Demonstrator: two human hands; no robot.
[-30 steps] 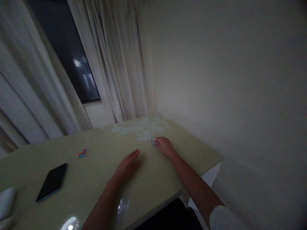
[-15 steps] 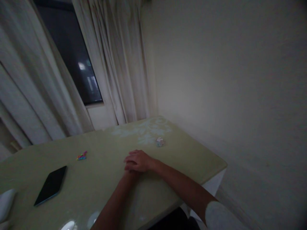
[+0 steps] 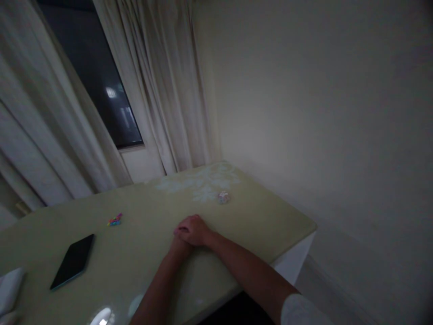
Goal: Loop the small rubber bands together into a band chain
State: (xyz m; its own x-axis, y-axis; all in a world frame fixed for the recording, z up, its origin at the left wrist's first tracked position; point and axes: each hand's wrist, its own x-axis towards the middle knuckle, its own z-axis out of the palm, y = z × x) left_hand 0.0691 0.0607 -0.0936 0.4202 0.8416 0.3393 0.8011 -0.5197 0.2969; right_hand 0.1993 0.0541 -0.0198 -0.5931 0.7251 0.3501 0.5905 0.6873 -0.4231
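Note:
My right hand [image 3: 194, 229] lies on top of my left hand [image 3: 178, 248] in the middle of the pale green table [image 3: 142, 253]. Its fingers are curled and closed over the left hand. The left hand's fingers are hidden under it; only its wrist end shows. A small whitish object [image 3: 223, 197] lies on the table beyond the hands, apart from them, on a faded floral print.
A dark phone [image 3: 72, 260] lies flat at the left. A small multicoloured thing [image 3: 115, 220] sits behind it. Something white [image 3: 10, 284] is at the left edge. Curtains [image 3: 162, 90] and a dark window [image 3: 101, 85] stand behind; a wall runs along the right.
My right hand let go of the small whitish object, drew back and settled on top of my left hand. The object stays where it was left.

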